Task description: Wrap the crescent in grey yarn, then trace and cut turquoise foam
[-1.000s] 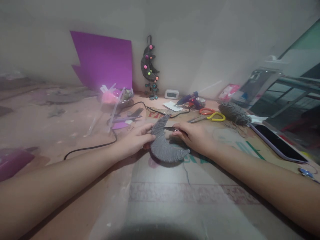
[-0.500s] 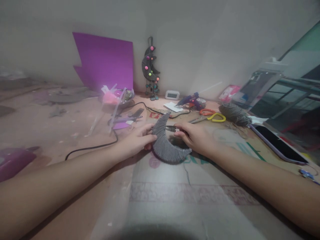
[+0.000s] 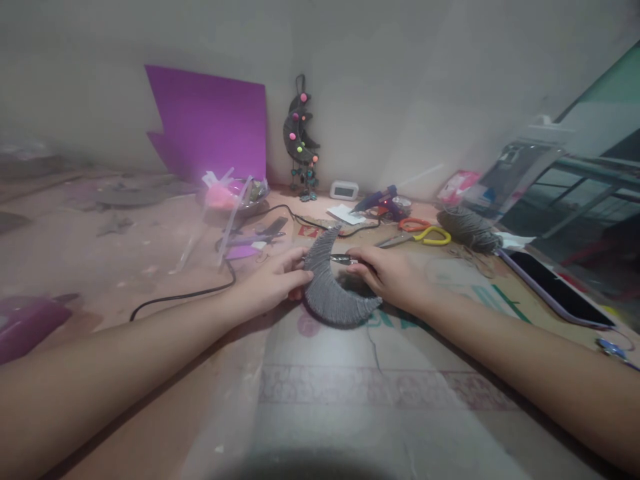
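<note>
Holding a gray moon (image 3: pixel 325 283) and a small metal tool (image 3: pixel 341 258)

The left hand (image 3: pixel 286 272) pinches the gray moon on its round outer side, with the thumb on top. The gray moon is wrapped all over in yarn. It is in the middle, between the two hands, above a printed sheet (image 3: pixel 350 387) on the table (image 3: pixel 165 413). I cannot tell if it touches the sheet. The right hand (image 3: pixel 377 270) grips the small metal tool between thumb and finger. The tool's dark tip points left, right at the inside curve of the moon. I cannot tell if the tip touches the yarn.

Behind the hands are scissors (image 3: pixel 434 235) with one yellow loop and one orange loop. A blue glue gun (image 3: pixel 377 199) sits past them, near a white clock (image 3: pixel 344 191). A ball of gray yarn (image 3: pixel 467 228) is on the right, just beside a phone (image 3: pixel 555 287). By the wall, a dark moon with bright dots (image 3: pixel 290 125) stands next to a big purple sheet (image 3: pixel 215 127).
</note>
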Demonstrator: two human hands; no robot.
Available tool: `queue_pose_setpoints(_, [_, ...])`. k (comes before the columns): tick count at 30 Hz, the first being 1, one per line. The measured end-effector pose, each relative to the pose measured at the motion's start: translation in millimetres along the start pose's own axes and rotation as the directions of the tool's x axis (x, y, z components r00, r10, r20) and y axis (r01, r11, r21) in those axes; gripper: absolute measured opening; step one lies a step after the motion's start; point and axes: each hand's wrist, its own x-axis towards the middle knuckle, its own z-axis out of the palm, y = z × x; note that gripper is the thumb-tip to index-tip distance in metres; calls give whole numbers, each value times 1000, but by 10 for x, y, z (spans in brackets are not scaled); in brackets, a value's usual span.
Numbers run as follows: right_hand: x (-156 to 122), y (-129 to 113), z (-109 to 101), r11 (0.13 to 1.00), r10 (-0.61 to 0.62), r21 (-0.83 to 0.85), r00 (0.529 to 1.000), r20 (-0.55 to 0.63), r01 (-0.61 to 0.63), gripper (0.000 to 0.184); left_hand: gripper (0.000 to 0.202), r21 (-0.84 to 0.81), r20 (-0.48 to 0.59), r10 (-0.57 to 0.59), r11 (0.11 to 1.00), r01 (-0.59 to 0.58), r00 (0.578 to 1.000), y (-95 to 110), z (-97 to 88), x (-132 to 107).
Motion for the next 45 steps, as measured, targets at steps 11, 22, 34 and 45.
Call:
queue_pose_setpoints(11, [-5,0,6,1000,-27,-13,1000,7,27,31,24,161,27,71,984,-74,997,83,2,9])
queue_pose_setpoints(22, [-1,-3,14,1000,-4,-31,1000,6,5,21,25,142,12,51,988,-52,999,74,5,9])
queue_pose_setpoints(34, [1,5,13,1000,7,-11,1000,-27,-7,30,38,55,-15,11,998,-10,1000,41,10,10])
queue_pose_setpoints(45, [7,19,20,1000,-7,-14,1000,6,7,28,26,91,-10,42,995,-41,999,35,9,3])
